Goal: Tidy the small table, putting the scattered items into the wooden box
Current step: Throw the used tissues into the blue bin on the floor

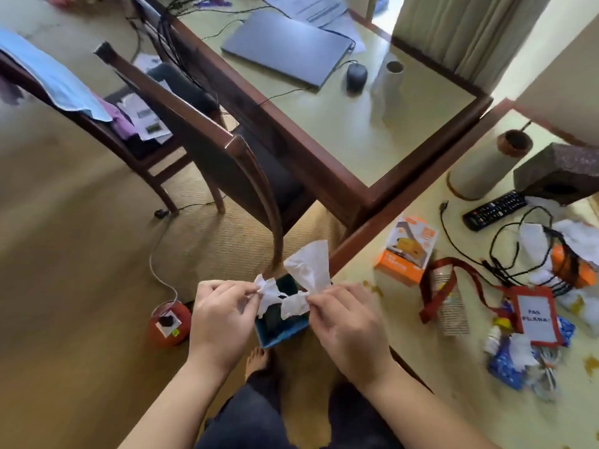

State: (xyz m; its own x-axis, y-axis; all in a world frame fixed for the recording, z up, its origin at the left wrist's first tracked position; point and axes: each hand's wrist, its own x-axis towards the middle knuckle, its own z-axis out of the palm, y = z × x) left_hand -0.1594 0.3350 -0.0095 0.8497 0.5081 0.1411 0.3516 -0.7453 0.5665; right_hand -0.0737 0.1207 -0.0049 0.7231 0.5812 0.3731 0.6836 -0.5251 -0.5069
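Head view: one crumpled white tissue is pinched at both ends, left hand on its left end, right hand on its right. Its long axis runs left to right, a loose flap pointing up. It is held above one small blue bin on the floor. On the small table to the right are seen one orange box, one red-framed badge with lanyard, one black remote, tangled black cables. Whether a wooden box is present cannot be told.
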